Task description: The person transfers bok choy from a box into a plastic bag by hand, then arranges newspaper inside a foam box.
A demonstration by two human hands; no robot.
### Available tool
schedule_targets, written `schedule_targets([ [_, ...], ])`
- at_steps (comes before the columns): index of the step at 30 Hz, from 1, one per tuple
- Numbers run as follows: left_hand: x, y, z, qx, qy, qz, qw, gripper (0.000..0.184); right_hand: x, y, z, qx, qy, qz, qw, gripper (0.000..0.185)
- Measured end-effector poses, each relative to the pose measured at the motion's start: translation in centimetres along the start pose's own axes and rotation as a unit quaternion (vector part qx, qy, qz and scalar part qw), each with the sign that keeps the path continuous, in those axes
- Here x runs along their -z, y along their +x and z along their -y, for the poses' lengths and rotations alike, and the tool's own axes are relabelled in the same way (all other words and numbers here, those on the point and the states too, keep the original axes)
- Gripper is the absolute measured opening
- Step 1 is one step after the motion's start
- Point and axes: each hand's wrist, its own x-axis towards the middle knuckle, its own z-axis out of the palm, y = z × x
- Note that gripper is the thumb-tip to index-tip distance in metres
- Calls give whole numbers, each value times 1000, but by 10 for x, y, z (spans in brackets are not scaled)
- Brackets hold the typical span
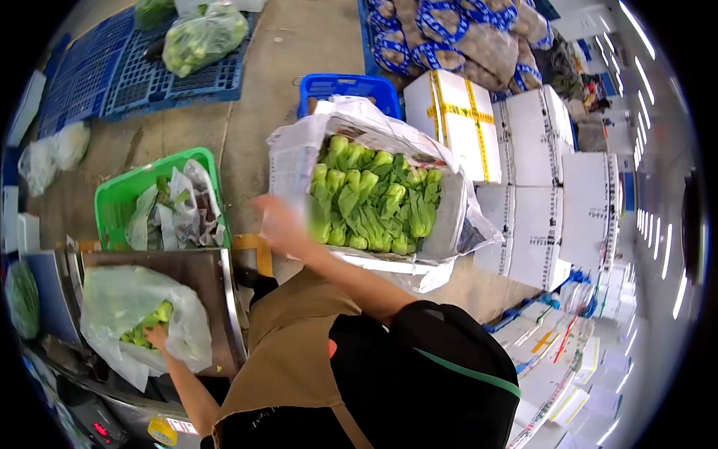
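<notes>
My left hand point(157, 337) reaches into a clear plastic bag point(105, 299), its fingers closed on green bok choy point(140, 329) inside; the fingertips are partly hidden among the leaves. This bag lies open on a metal work surface point(217, 299). My right hand point(283, 227) is smeared by motion at the left edge of a paper-lined white box, in front of its liner point(288, 161). Rows of bok choy point(366, 194) fill that box. Whether my right fingers hold anything cannot be made out.
A green crate point(112, 198) with plastic bags stands beyond the work surface. Behind the box is a blue crate point(351, 86). Stacked white cartons point(535, 187) flank the right side. Blue pallets point(149, 67) and filled sacks point(479, 45) lie farther back.
</notes>
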Motion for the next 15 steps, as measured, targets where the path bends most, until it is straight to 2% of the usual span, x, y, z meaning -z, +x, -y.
schedule_targets([
  [1,26,-11,-8,-16,-60,-21,998,58,32,-17,-61,-84,-69,-109,988,43],
  [2,55,-22,-16,-35,-119,-39,992,57,72,-34,-105,-171,-128,-176,961,50],
  [3,78,-35,-40,10,-96,-64,993,53,110,-57,-156,-269,-178,-194,927,57],
  [4,115,-58,-85,55,-75,-87,992,49,141,-78,-201,-412,-179,-237,861,59],
  [5,155,-83,-135,101,-56,-107,987,45,174,-90,-217,-463,-144,-242,840,58],
  [6,178,-103,-187,39,-82,-179,980,41,201,-91,-217,-558,-108,-233,789,59],
  [7,201,-124,-240,-27,-99,-244,964,38,218,-123,-281,-555,-37,-234,797,65],
  [8,215,-144,-297,-93,-118,-309,939,34,222,-118,-292,-629,-131,-244,726,74],
  [10,214,-185,-417,-262,-143,-249,921,30,226,-130,-342,-651,-131,-241,708,80],
  [11,189,-202,-468,-284,-261,-132,913,29,223,-131,-361,-665,-139,-220,700,80],
  [12,171,-230,-533,-383,-178,-97,901,29,216,-128,-371,-681,-158,-216,682,80],
  [13,158,-270,-599,-308,-197,76,928,29,215,-124,-371,-695,-180,-213,663,80],
  [14,110,-275,-629,-408,-175,142,885,33,212,-119,-369,-707,-203,-210,644,80],
  [15,58,-289,-654,-438,-180,201,858,40,213,-114,-367,-714,-194,-224,634,80],
])
